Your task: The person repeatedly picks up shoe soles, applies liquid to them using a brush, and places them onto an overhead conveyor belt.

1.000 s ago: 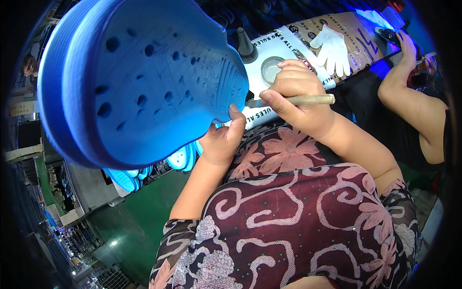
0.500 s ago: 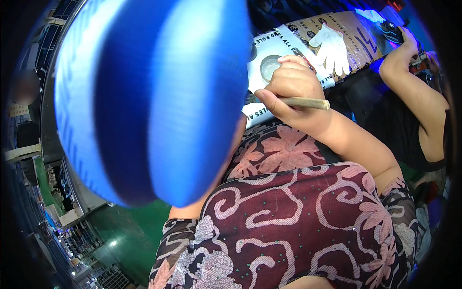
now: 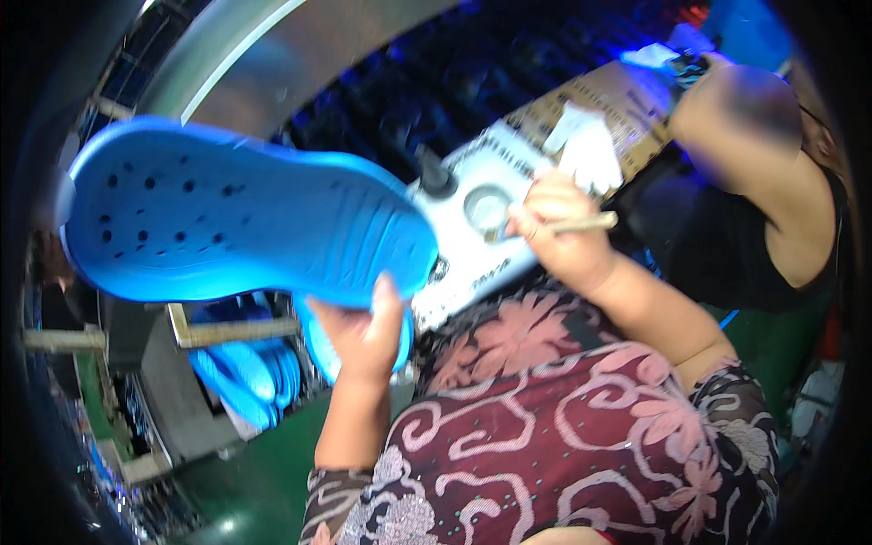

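A blue foam shoe sole (image 3: pixel 272 213) takes up the left side, its inner face turned up with small holes at the wide end and ridges at the heel. My left hand (image 3: pixel 363 336) grips its heel edge, thumb uppermost, the other fingers partly hidden beneath. In my right hand (image 3: pixel 568 227) is a thin stick with a pale wooden handle (image 3: pixel 589 222), probably a brush; its working end is not clear. That hand is beside a round clear dish (image 3: pixel 488 211) on the white-wrapped bench top (image 3: pixel 472 272). A black bottle-like thing (image 3: pixel 436 174) stands by the dish.
More blue soles (image 3: pixel 250 377) lie piled at the lower left, and a blue rounded piece (image 3: pixel 400 341) shows behind my left hand. A white glove (image 3: pixel 586 150) rests near brown cardboard (image 3: pixel 627 104). At right, a co-worker's arm (image 3: pixel 790 182) reaches over the bench.
The blue piece that blurred close across the view is lower and farther left, its inner face now showing. My left hand has come into sight. My right hand stays near the dish.
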Demonstrator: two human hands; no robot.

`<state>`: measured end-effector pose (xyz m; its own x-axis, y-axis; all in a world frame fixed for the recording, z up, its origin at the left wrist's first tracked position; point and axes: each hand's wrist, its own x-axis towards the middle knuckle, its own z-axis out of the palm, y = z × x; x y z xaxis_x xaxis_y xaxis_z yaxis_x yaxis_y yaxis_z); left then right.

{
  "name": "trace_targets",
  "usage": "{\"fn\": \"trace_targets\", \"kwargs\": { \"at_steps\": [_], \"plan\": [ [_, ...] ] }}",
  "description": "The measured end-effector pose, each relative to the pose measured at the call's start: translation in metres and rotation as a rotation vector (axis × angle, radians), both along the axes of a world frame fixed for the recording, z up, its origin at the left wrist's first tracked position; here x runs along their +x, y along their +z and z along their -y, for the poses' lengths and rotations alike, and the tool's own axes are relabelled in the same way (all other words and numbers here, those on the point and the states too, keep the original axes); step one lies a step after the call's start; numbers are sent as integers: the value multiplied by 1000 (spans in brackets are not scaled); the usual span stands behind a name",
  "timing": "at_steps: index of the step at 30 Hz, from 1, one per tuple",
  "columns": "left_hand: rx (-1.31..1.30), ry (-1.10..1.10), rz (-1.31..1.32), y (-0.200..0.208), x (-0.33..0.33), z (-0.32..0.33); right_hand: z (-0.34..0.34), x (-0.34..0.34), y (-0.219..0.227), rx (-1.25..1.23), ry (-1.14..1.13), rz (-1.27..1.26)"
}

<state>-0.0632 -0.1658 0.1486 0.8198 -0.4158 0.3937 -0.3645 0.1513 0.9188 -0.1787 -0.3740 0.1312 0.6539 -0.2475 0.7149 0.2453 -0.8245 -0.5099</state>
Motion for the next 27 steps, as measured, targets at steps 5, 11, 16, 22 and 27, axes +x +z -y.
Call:
{"fn": "trace_targets", "kwargs": {
  "at_steps": [5, 11, 16, 22, 27],
  "plan": [
    [104, -608, -450, 51, 5, -8, 17, -28, -19, 117, -158, -65],
    [215, -1040, -463, 116, -20, 156, 51, -61, -50, 192, -277, -40],
    [-180, -877, -809, 192, 27, 341, 59, -72, -29, 346, -245, 0],
    [-310, -899, -571, 166, -28, 328, 75, -90, -46, 520, -270, -32],
    [237, -701, -202, 42, 18, 193, 75, -88, -55, 501, -276, -7]
  ]
}}
